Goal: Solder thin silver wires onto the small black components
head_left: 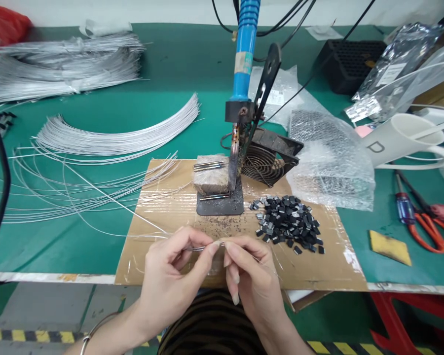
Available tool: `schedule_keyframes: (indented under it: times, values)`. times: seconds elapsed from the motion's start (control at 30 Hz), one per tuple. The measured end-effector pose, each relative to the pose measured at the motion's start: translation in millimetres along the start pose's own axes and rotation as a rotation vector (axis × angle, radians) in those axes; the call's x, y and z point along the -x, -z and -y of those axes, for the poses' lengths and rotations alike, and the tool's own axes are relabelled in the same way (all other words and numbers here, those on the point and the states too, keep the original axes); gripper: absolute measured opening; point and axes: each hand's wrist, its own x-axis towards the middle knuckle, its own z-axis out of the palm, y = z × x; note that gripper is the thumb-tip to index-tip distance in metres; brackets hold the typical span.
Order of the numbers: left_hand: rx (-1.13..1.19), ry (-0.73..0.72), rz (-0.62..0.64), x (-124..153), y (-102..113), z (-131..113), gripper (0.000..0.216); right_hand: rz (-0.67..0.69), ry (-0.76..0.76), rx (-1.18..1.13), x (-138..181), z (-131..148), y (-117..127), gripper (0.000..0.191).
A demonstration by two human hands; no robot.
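My left hand (181,276) is closed in a pinch on a thin white wire (148,236), which comes in from the left. A narrow shiny length shows between its fingers. My right hand (253,273) meets it, thumb and forefinger pinched at the same wire's end; the tiny tip between the fingertips is mostly hidden. Both hands are over the cardboard sheet (163,197) near the table's front edge. Just beyond them, a blue-handled soldering iron (246,54) is clamped tip-down beside a pale block (211,185). Small black parts (288,222) lie heaped to the right.
Loose white wires (96,192) and a bundled stack (118,135) spread over the left. A small fan (268,160) stands behind the iron. On the right are bubble wrap (329,158), a white mug (395,140), a yellow sponge (390,247) and orange-handled scissors (427,236).
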Motion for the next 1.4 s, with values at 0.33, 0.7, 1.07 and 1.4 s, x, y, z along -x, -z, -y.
schedule_keyframes:
  times: [0.33,0.7,1.07,1.4]
  values:
    - [0.172,0.071,-0.044,-3,-7,-6,0.011,-0.004,0.019,0.003,2,-2,-3,0.014]
    - [0.199,0.091,-0.039,-7,-2,-10,0.012,0.025,0.065,0.073,1,0,1,0.012]
    - [0.135,0.075,-0.037,-4,-3,-7,0.013,-0.001,0.074,0.133,4,1,1,0.012]
    - [0.047,0.048,0.030,2,1,0,0.014,0.035,0.000,0.140,1,11,8,0.014]
